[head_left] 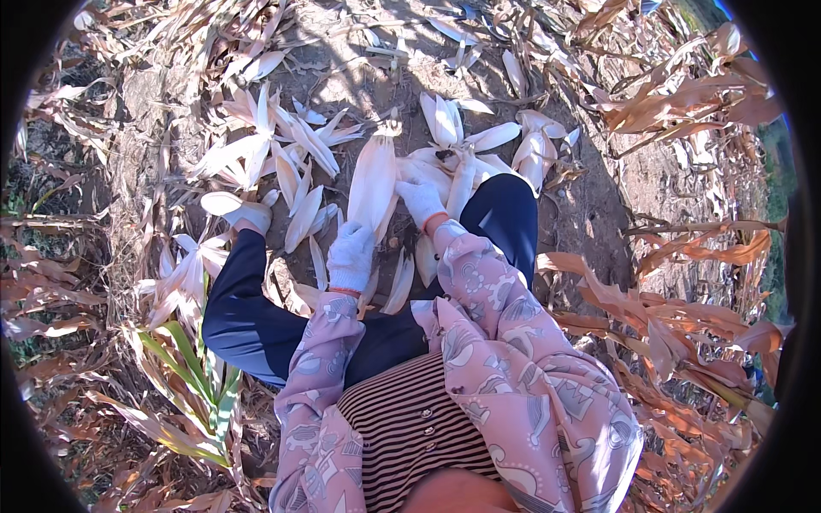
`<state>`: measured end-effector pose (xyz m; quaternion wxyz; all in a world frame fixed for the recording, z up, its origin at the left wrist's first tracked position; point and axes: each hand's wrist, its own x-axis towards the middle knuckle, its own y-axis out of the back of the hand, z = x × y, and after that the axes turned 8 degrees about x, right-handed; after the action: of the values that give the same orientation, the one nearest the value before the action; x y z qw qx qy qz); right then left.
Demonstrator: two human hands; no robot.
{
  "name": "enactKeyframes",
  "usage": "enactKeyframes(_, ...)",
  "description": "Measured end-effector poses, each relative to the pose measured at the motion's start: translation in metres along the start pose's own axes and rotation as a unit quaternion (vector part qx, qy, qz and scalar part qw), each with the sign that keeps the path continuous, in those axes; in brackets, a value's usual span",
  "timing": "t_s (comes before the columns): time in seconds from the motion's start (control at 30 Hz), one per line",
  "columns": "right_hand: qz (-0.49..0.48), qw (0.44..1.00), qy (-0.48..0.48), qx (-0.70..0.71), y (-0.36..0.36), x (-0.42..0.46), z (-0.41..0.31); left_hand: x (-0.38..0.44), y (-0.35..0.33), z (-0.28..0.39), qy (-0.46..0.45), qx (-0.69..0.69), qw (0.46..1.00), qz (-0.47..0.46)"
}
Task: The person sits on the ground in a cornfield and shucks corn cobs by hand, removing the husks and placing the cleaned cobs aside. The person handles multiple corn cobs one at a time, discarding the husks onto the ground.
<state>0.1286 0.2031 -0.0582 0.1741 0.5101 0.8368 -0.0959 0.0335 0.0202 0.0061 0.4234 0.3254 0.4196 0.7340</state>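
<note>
A pale dry corn husk (372,178), its stalk end pointing away from me, lies between my hands. My left hand (351,256), in a white knit glove with an orange cuff edge, is closed on the near end of this husk. My right hand (421,200), gloved the same way, touches the husk's right side with its fingertips; its grip is partly hidden. Whether an ear is inside the husk cannot be seen. Just beyond my right hand lie more spread husks (442,122), with a dark spot among them.
Loose husks (256,144) lie on the soil ahead to the left. My bent legs (256,308) frame the work area. Dry corn stalks and leaves (699,320) crowd the right side, and a partly green corn plant (199,378) is at the lower left.
</note>
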Motion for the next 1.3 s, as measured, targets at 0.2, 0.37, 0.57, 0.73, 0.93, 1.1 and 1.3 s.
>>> enactKeyframes(0.2, -0.105, 0.893, -0.174, 0.401, -0.012, -0.021, -0.009, 0.0, -0.002, -0.007, -0.01, 0.052, 0.998, -0.039)
enactKeyframes(0.37, -0.137, 0.934, -0.002, 0.331, -0.017, -0.002, 0.048, 0.006, 0.003, 0.008, -0.077, 0.15, 0.984, -0.064)
enactKeyframes(0.57, -0.092, 0.864, -0.135, 0.477, -0.036, -0.017, 0.03, -0.003, -0.005, 0.0, -0.063, 0.168, 0.981, -0.068)
enactKeyframes(0.73, -0.079, 0.897, -0.079, 0.427, -0.033, -0.005, 0.053, -0.004, -0.012, 0.011, -0.044, 0.19, 0.967, -0.162)
enactKeyframes(0.93, -0.03, 0.937, -0.033, 0.348, -0.045, -0.026, 0.03, -0.006, -0.012, 0.007, -0.029, 0.193, 0.966, -0.171)
enactKeyframes(1.1, -0.027, 0.986, 0.098, 0.133, -0.05, -0.03, 0.037, -0.005, -0.011, 0.007, -0.023, 0.187, 0.966, -0.176)
enactKeyframes(1.3, 0.078, 0.994, -0.009, 0.08, -0.032, -0.026, 0.03, 0.0, 0.015, 0.019, -0.06, -0.003, 0.984, -0.168)
